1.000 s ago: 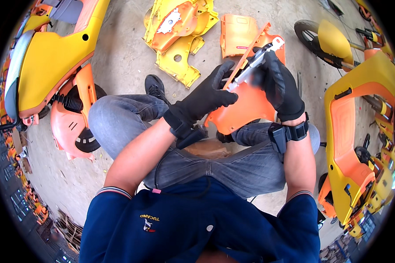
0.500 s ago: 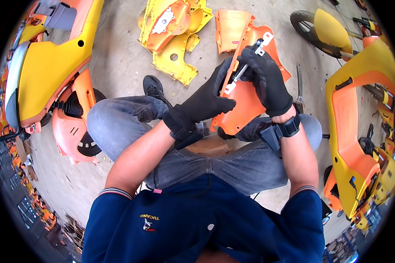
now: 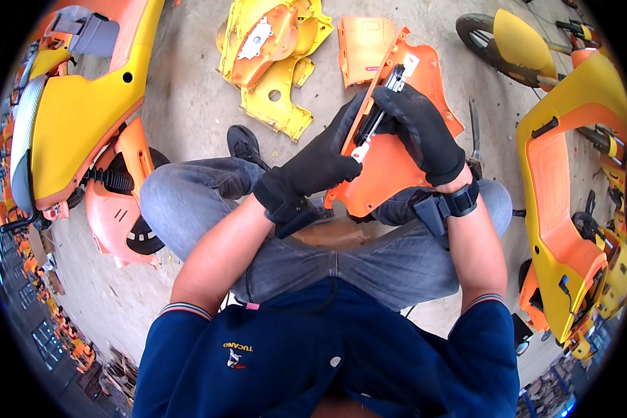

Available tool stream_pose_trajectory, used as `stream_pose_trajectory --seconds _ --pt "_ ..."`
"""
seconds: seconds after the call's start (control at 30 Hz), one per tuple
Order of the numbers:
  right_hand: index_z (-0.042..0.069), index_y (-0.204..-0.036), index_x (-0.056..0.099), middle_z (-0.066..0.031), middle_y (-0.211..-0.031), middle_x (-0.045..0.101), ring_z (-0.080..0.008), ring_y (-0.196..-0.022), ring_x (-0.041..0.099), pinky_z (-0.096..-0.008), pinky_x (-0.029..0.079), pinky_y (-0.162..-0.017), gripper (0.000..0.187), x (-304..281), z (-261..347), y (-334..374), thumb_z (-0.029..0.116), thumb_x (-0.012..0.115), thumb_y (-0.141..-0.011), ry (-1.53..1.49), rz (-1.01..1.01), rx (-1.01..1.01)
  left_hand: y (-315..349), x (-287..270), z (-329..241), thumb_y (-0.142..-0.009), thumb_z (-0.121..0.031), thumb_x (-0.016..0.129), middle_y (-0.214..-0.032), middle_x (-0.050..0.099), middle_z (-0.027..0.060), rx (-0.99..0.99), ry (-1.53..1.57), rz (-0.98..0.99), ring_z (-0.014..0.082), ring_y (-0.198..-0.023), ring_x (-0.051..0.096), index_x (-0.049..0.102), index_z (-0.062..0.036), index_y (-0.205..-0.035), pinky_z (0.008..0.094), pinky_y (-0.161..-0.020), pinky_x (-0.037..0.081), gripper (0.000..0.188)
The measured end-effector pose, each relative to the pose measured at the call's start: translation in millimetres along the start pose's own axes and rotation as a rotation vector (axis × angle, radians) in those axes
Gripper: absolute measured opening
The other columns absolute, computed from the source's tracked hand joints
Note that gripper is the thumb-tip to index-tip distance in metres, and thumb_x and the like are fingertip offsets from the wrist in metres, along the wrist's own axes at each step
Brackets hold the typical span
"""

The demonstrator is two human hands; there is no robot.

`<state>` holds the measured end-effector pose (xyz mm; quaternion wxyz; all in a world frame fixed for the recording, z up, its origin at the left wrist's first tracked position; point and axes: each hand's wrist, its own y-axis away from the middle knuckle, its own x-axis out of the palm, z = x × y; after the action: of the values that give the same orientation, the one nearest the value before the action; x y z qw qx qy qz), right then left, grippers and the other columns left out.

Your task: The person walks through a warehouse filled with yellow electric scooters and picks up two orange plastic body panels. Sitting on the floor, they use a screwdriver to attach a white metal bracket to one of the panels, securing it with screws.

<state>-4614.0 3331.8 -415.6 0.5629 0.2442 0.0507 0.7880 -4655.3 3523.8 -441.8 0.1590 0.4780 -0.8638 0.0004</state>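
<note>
Both my hands wear black gloves and meet over my crossed legs at an orange plastic body panel (image 3: 390, 174). My left hand (image 3: 320, 157) is closed round the panel's left edge, its thumb close to the lower end of a long black-and-silver bracket (image 3: 371, 129) with white end tabs. From the right, my right hand (image 3: 423, 132) grips that bracket, fingers curled over its middle against the panel's upright edge. The bracket lies slanted along that edge, one tab sticking out beyond my fingers at the top. My right fingertips are partly hidden, as is the bracket's underside.
On the concrete floor ahead lie yellow and orange plastic covers (image 3: 275, 76) and another orange panel (image 3: 364, 52). A yellow-orange scooter body (image 3: 83, 118) stands at the left, a second scooter frame (image 3: 554, 181) at the right. A front wheel (image 3: 479, 38) lies beyond.
The bracket and my right fingers have shifted a little to the left and nearer to me. The panel has shifted slightly left and my left hand still grips it.
</note>
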Motion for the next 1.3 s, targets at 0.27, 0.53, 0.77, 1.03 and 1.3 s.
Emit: stream_pose_trajectory --seconds 0.27,0.53,0.77,1.03,1.3 --pt "0.007 -0.106 0.060 0.0020 -0.092 0.059 -0.0056 -0.081 0.058 -0.0229 0.050 -0.075 0.031 -2.2 -3.4 0.8 0.034 0.067 -0.094 -0.035 0.061 0.039 2.3 -2.9 -1.5 -0.072 -0.006 0.068 -0.158 0.026 0.0116 0.027 -0.037 0.080 0.0186 -0.146 0.024 0.006 -0.0087 -0.159 0.0335 -0.116 0.027 0.107" --pt "0.006 -0.107 0.059 0.0010 -0.093 0.059 -0.0057 -0.081 0.057 -0.0231 0.049 -0.074 0.026 -4.9 -5.3 -1.3 0.026 0.068 -0.092 0.111 0.129 0.102 -1.5 -4.4 0.0 -0.093 -0.041 0.065 -0.154 0.030 0.0134 -0.155 0.222 -0.063 0.0229 -0.139 0.036 0.005 -0.0097 -0.158 0.0406 -0.109 0.038 0.094" --pt "0.006 -0.106 0.059 0.0003 -0.093 0.060 -0.0061 -0.083 0.057 -0.0228 0.048 -0.075 0.024 15.0 -14.1 3.6 0.027 0.064 -0.095 0.023 0.183 0.085 -5.8 -9.8 23.7 -0.107 -0.048 0.034 -0.128 0.057 0.0032 -0.158 0.380 -0.054 0.0133 -0.116 0.056 0.049 -0.0102 -0.136 0.0330 -0.102 0.046 0.050" --pt "0.004 -0.109 0.059 -0.0016 -0.097 0.063 -0.0075 -0.086 0.059 -0.0233 0.049 -0.079 0.029 7.7 -27.7 1.2 0.029 0.064 -0.095 0.020 0.206 0.092 -2.9 -5.3 29.6 -0.104 -0.048 0.042 -0.127 0.057 0.0053 -0.071 0.352 -0.057 0.0149 -0.118 0.055 0.045 -0.0066 -0.137 0.0331 -0.106 0.044 0.053" --pt "0.004 -0.108 0.061 -0.0019 -0.095 0.063 -0.0078 -0.086 0.060 -0.0243 0.051 -0.080 0.026 5.8 -23.4 1.6 0.027 0.062 -0.095 0.013 0.244 0.099 -7.0 -12.3 24.7 -0.101 -0.052 0.049 -0.123 0.057 0.0040 -0.018 0.104 0.012 0.0129 -0.116 0.054 0.047 -0.0046 -0.136 0.0296 -0.102 0.044 0.059"
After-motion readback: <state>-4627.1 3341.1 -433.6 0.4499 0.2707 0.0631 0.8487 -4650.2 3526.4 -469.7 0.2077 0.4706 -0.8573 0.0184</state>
